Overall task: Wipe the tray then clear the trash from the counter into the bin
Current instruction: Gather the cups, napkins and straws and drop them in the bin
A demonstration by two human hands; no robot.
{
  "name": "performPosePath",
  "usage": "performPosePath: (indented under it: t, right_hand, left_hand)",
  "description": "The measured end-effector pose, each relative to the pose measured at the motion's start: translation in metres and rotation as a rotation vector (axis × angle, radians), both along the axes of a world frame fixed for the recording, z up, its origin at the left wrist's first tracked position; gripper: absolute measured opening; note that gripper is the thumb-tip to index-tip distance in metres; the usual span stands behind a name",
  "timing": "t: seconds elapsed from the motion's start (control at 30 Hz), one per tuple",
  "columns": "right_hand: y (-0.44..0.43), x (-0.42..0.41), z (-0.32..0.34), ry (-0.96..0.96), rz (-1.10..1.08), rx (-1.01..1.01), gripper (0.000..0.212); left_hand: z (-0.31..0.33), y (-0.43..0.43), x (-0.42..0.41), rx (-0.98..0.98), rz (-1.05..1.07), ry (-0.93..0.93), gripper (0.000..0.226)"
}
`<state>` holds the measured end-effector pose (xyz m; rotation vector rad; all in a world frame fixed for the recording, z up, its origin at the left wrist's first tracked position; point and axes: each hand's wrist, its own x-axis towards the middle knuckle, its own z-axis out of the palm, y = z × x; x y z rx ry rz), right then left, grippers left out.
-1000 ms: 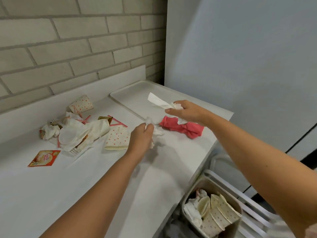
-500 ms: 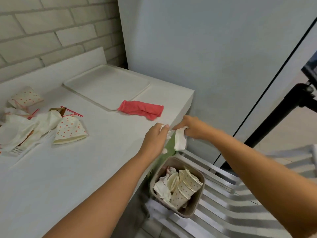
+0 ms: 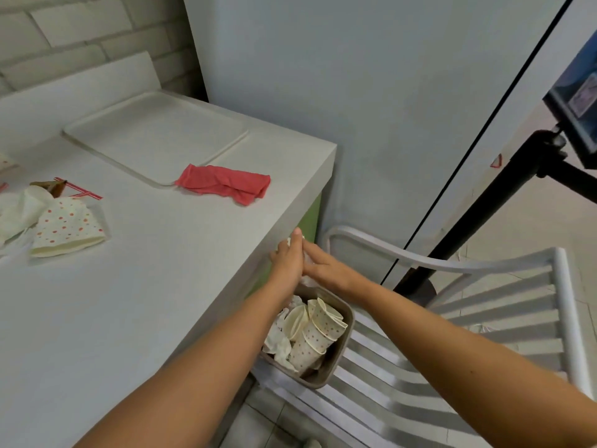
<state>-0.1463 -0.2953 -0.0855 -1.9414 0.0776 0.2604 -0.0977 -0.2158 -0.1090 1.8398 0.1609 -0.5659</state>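
Both my hands meet palm to palm just off the counter's (image 3: 129,312) right edge, above the grey bin (image 3: 343,354). My left hand (image 3: 287,265) and my right hand (image 3: 326,269) have straight fingers pressed together, with scraps of white napkin (image 3: 307,280) showing between and below them. The bin holds several dotted paper cups and crumpled napkins. The white tray (image 3: 97,144) lies bare at the counter's back. A red cloth (image 3: 226,185) lies at the tray's front corner.
On the counter's left lie a flattened dotted cup (image 3: 68,228), white wrappers (image 3: 19,208) and a red-striped paper strip (image 3: 82,190). The bin stands on a white slatted chair (image 3: 484,321). A black tripod leg (image 3: 484,218) rises at the right, by the grey wall.
Both hands carried white napkins from beside the red cloth, off the counter's edge to above the bin. The hands have come together, flat against each other, and my view has turned right.
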Motion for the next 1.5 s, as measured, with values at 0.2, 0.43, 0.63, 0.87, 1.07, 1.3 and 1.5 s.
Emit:
performPosePath:
  t: [0.2,0.43,0.63,0.87,1.07,1.3,1.5]
  right_hand:
    - [-0.014,-0.005,-0.031,0.023,0.001,-0.397,0.055]
    - [-0.011,-0.015,-0.074,0.066,0.174,-0.587,0.049]
    - [0.011,-0.034,-0.115,0.237,0.504,-0.847,0.048]
    - [0.030,-0.049,-0.136,0.313,0.682,-0.938,0.032]
    - [0.032,-0.041,-0.124,0.521,0.746,-0.945,0.054]
    - [0.044,-0.005,-0.055,0.505,0.710,-0.895,0.052]
    - [0.060,0.027,0.012,0.523,0.790,-0.901,0.033]
  left_hand:
    - [0.015,0.003,-0.024,-0.113,-0.089,0.278,0.076]
    - [0.015,0.018,-0.026,0.343,-0.417,0.337,0.065]
    - [0.020,0.026,-0.018,0.387,-0.378,0.172,0.062]
    - [0.026,0.041,-0.021,0.344,-0.396,0.101,0.056]
    - [0.038,0.059,-0.019,0.311,-0.406,0.003,0.040]
    - [0.046,0.073,-0.007,0.094,-0.248,-0.123,0.024]
    - [0.064,0.088,0.001,-0.047,-0.055,-0.258,0.021]
